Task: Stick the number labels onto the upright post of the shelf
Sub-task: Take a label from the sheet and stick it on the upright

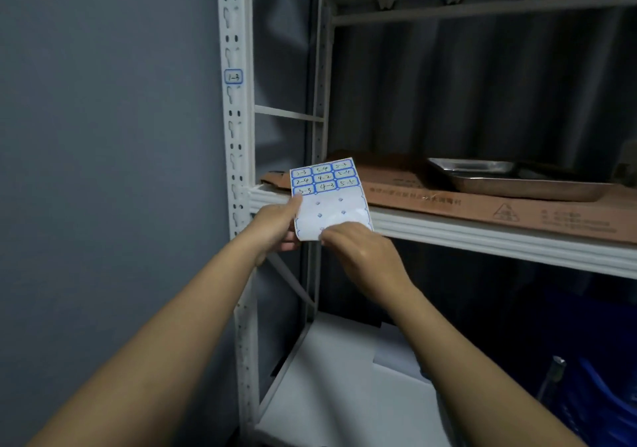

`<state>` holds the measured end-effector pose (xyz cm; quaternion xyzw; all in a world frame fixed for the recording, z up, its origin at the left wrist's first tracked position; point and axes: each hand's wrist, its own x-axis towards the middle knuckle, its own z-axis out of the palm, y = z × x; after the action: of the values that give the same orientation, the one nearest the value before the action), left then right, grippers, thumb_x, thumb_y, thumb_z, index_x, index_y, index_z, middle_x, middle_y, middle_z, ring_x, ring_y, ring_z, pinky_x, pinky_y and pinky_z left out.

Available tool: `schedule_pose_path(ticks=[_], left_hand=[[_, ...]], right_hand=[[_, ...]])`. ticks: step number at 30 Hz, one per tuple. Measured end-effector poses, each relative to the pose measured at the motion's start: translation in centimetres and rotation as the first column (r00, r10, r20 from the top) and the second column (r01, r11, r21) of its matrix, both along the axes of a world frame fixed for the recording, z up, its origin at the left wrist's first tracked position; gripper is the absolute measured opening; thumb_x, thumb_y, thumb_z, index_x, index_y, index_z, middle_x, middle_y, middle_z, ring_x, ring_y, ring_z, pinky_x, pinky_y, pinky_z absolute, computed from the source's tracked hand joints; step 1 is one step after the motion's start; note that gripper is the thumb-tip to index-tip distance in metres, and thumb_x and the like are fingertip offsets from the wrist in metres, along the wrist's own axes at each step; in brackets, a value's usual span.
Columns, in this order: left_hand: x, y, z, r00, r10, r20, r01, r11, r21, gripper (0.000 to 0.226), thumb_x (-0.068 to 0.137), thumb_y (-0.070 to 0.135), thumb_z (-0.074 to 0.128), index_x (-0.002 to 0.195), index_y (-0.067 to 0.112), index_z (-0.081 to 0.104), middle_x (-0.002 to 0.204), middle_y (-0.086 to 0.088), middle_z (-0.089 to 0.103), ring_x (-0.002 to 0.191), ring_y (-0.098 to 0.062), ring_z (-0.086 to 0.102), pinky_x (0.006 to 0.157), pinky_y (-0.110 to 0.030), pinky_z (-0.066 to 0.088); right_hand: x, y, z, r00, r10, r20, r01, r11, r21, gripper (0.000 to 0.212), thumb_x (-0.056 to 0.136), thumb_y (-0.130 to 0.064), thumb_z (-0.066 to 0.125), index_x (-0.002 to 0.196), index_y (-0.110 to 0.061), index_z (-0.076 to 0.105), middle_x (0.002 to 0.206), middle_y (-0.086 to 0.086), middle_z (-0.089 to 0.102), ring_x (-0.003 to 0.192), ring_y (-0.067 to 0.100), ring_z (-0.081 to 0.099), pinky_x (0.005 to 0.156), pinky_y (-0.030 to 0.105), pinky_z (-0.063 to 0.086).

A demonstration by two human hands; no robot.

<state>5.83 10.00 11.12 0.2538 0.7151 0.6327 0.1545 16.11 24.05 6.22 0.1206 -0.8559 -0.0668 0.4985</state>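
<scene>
Both bare forearms reach up from the bottom of the frame and meet at centre, in front of the white metal shelf's front beam (482,236). The left hand (275,226) pinches the left edge of a white sheet of blue-bordered, hand-numbered labels (329,198), thumb laid on its face just below the label marked 3-3, the other fingers curled behind. The right hand (362,253) comes in from the lower right with its back toward the viewer, fingers bent onto the sheet's lower right corner; it holds the sheet there, though the fingertips themselves are hidden. The sheet stands nearly upright, tilted slightly; three rows of labels remain across its top, and the lower part is bare backing.

In the upper left of the frame, one blue-bordered label reading 1-3 (233,77) is stuck on the white perforated upright post (238,143), well above the hands.

On the shelf board right of centre lies a flattened brown cardboard box (448,201) with a shallow steel tray (517,179) on top.
</scene>
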Motion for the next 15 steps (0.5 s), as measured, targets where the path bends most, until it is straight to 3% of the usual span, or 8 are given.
schedule_pose_path(ticks=[3,6,9,12,15], left_hand=[[0.0,-1.7,-1.8,0.996,0.075,-0.055,-0.071,0.994,0.082,0.013,0.094,0.015,0.054,0.097,0.01,0.066,0.085,-0.003,0.069,0.074,-0.019,0.063,0.072,-0.032,0.052],[0.3,-3.2,-3.4,0.98,0.166,-0.112,-0.16,0.985,0.063,0.011,0.089,0.01,0.055,0.089,0.014,0.065,0.087,-0.005,0.069,0.078,-0.021,0.065,0.076,-0.035,0.053],[0.8,-4.5,-4.6,0.971,0.197,-0.135,-0.188,0.979,0.073,0.013,0.09,0.004,0.052,0.093,0.012,0.062,0.095,-0.01,0.068,0.084,-0.023,0.064,0.077,-0.033,0.052],[1.2,-6.0,-6.0,0.976,0.162,-0.149,-0.154,0.986,0.059,0.015,0.091,0.003,0.051,0.089,0.015,0.061,0.096,-0.009,0.069,0.085,-0.021,0.065,0.08,-0.034,0.053],[1.2,-7.4,-7.9,0.98,0.12,-0.16,-0.118,0.993,0.021,0.011,0.092,0.004,0.052,0.094,0.012,0.06,0.096,-0.008,0.069,0.085,-0.02,0.066,0.079,-0.032,0.053]], right_hand=[[0.2,-2.1,-2.4,0.995,0.056,0.088,-0.054,0.998,-0.028,0.023,0.09,-0.021,0.049,0.097,-0.013,0.07,0.1,0.001,0.07,0.088,0.024,0.067,0.05,0.034,0.053],[0.2,-4.1,-3.8,0.978,0.11,0.177,-0.074,0.977,-0.201,0.032,0.095,-0.036,0.047,0.099,-0.017,0.072,0.105,-0.003,0.069,0.096,0.017,0.064,0.067,0.031,0.056],[-0.4,-5.0,-4.2,0.987,0.112,0.117,-0.054,0.909,-0.413,0.027,0.093,-0.034,0.056,0.103,-0.015,0.072,0.111,-0.002,0.067,0.106,0.017,0.059,0.086,0.037,0.052],[-1.3,-5.8,-3.7,0.993,0.077,0.09,-0.007,0.794,-0.608,0.028,0.093,-0.026,0.061,0.118,-0.013,0.065,0.131,0.003,0.053,0.124,0.02,0.043,0.104,0.03,0.038],[-1.8,-6.7,-3.0,0.989,0.064,0.133,0.058,0.657,-0.751,0.051,0.093,-0.028,0.061,0.139,-0.016,0.045,0.151,0.005,0.03,0.139,0.019,0.02,0.109,0.025,0.02]])
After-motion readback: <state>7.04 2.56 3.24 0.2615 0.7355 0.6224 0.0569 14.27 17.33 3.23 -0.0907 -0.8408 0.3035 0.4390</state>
